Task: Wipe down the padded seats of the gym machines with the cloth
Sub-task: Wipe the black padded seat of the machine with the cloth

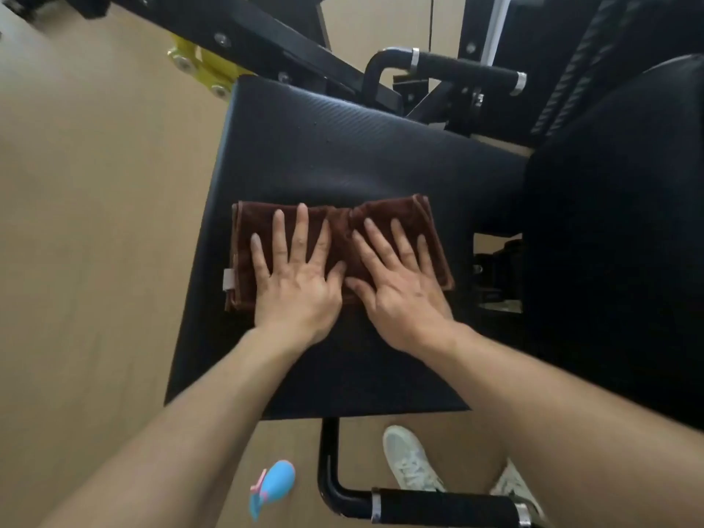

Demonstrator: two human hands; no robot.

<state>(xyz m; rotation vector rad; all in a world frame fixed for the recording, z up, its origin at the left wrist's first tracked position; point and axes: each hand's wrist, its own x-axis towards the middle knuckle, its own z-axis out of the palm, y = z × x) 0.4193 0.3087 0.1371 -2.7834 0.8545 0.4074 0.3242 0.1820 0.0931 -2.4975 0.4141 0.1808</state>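
A folded brown cloth (415, 219) lies flat across the middle of a black padded seat (343, 146). My left hand (295, 276) presses on the cloth's left half, fingers spread and pointing away from me. My right hand (400, 283) lies flat on the cloth's right half, fingers also spread. The two thumbs nearly touch at the cloth's centre. A small grey tag sticks out of the cloth's left edge.
A black backrest pad (617, 242) rises at the right. Black handles sit beyond the seat (464, 70) and below it (445, 504). A yellow bracket (198, 66) is at the frame's upper left. A blue spray bottle (272, 485) and white shoes (411, 459) are on the tan floor.
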